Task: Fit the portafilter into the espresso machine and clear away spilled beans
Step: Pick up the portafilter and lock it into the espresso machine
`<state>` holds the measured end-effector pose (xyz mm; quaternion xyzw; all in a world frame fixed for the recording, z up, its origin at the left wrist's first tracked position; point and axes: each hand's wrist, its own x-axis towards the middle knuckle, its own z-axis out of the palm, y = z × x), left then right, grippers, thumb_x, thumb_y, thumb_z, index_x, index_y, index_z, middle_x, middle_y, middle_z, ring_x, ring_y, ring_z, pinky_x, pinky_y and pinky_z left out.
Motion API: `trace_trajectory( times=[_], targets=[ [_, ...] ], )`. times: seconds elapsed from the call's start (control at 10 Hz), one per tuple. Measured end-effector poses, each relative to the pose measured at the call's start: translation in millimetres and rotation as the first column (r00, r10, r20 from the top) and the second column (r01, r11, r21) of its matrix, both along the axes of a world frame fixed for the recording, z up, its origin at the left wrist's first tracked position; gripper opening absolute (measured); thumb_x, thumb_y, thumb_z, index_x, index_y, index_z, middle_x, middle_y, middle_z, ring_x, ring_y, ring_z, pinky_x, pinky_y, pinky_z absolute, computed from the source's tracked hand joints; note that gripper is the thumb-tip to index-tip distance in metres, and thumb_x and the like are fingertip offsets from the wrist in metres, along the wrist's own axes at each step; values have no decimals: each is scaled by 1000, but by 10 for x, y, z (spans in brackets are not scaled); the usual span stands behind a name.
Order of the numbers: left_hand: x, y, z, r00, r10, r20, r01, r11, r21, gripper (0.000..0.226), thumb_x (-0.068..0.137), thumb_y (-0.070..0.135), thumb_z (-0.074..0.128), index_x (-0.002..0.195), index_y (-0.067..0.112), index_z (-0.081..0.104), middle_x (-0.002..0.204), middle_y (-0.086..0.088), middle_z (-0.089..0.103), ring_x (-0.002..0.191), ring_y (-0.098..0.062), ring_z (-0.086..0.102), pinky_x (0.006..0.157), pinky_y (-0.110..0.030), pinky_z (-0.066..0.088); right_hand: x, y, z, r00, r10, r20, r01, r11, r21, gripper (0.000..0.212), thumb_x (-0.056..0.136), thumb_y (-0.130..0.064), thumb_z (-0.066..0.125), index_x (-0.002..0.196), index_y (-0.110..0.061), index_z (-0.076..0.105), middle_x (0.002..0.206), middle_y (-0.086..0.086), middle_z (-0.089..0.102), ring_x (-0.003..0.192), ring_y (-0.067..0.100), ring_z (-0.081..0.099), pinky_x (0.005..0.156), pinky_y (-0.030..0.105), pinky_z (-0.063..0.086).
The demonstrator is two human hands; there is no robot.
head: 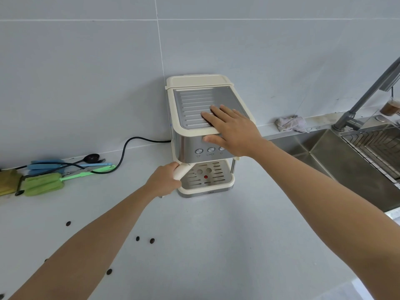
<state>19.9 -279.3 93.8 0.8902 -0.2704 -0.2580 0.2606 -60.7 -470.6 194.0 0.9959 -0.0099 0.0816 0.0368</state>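
A cream and steel espresso machine [190, 146] stands on the pale counter against the tiled wall. My left hand [163, 180] is wrapped around the cream handle of the portafilter [181, 171], which reaches under the machine's front at the left; its head is hidden beneath the machine. My right hand [231, 126] lies flat on the machine's top front edge, fingers spread over the ribbed steel plate, thumb on the front panel. Several dark coffee beans lie loose on the counter near me, among them one bean [68, 223] at the left and a pair [152, 241] in the middle.
A black power cord [125, 148] runs left from the machine. Green and blue sponge brushes [43, 182] and a black scoop [92, 158] lie at the left. At the right are a steel sink [337, 161], its faucet [363, 98], a crumpled rag [291, 124] and an iced coffee cup [390, 107].
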Motion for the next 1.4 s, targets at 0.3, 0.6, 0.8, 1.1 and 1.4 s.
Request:
trace_trajectory(
  times=[0.3,0.6,0.8,1.1,1.4],
  targets=[
    [-403,-178,-60,986,167,9,-166,985,-33,44,72,8,51,116,12,45,90,-13,56,62,-29,55,31,-22,36,7,1,-11,1000,3,8,-3,1000,-8,62,89,-55,32,141,-20,26,149,8,29,137,28,23,111,40,23],
    [-823,-482,-102,935,352,-31,-354,933,-62,35,76,7,51,110,9,42,101,-15,56,80,-32,51,48,-32,49,-2,-66,-35,999,35,-12,-35,999,-25,62,90,-54,30,142,-20,22,150,8,27,137,26,23,112,40,24],
    [-970,-569,-117,911,411,-36,-413,909,-51,37,81,8,50,116,7,38,113,-17,57,100,-39,56,74,-45,55,24,-19,-54,998,49,-50,-51,998,-44,62,91,-55,29,142,-21,20,150,8,26,137,28,22,111,42,24],
    [-1086,-675,-69,889,459,6,-458,888,-38,36,85,8,46,120,3,36,117,-20,56,106,-41,55,80,-45,47,39,14,-31,999,15,-50,-16,1000,-25,63,91,-56,26,143,-24,16,152,9,22,139,28,18,113,44,22],
    [-1147,-769,16,867,498,31,-495,866,-69,35,86,5,46,119,1,36,117,-20,58,105,-41,56,78,-45,48,47,11,-5,1000,3,-27,-3,1000,-25,62,91,-55,27,143,-24,17,152,9,23,139,29,19,113,46,20]
  ],
)
